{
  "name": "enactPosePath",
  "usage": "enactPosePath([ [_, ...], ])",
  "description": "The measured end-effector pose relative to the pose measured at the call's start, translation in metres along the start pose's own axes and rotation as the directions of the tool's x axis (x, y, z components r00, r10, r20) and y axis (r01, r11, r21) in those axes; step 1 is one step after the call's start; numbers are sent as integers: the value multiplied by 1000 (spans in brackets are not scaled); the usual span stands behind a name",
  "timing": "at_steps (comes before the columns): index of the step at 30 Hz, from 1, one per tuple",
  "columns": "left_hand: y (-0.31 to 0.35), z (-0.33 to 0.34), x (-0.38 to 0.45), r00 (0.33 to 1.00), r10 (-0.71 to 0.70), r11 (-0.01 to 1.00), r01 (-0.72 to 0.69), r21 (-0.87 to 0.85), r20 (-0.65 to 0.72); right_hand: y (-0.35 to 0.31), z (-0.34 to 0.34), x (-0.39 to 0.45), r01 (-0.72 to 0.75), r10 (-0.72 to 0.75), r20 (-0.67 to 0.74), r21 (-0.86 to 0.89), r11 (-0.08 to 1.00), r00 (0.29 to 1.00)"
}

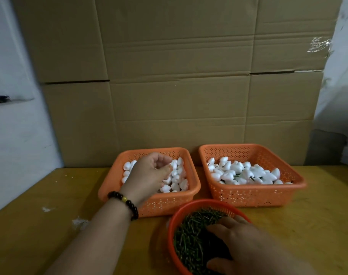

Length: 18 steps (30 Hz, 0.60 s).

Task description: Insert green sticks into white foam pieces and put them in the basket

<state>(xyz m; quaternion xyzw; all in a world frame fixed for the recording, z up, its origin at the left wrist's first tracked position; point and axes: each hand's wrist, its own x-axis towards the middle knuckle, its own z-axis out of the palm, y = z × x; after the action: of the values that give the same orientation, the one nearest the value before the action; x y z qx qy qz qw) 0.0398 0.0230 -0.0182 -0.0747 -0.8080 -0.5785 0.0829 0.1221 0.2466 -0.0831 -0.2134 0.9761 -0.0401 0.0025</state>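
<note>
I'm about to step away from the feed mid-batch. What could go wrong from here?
1. The right hand reaches into the round basket of green sticks, which sits near the table edge; a push might tip it.
2. The left hand hovers over the left basket; light foam pieces could spill onto the table.

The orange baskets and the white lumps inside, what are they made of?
The orange baskets look like plastic: smooth, slightly shiny walls punched with tiny holes. The white lumps look like foam: matte, rounded and bright white.

Head view looks forward and down, close over table (50,195).
</note>
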Motion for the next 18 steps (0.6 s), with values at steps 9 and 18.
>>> enactPosePath([
  [9, -18, -4, 46, 902, -335, 466, -92, 880, 272, -3, -2, 4, 40, -42, 26, 83, 996, 999],
  [18, -21, 0, 58, 769, -552, 391, -104, 915, 323, -6, -8, 3, 73, -74, -1, 115, 991, 997],
])
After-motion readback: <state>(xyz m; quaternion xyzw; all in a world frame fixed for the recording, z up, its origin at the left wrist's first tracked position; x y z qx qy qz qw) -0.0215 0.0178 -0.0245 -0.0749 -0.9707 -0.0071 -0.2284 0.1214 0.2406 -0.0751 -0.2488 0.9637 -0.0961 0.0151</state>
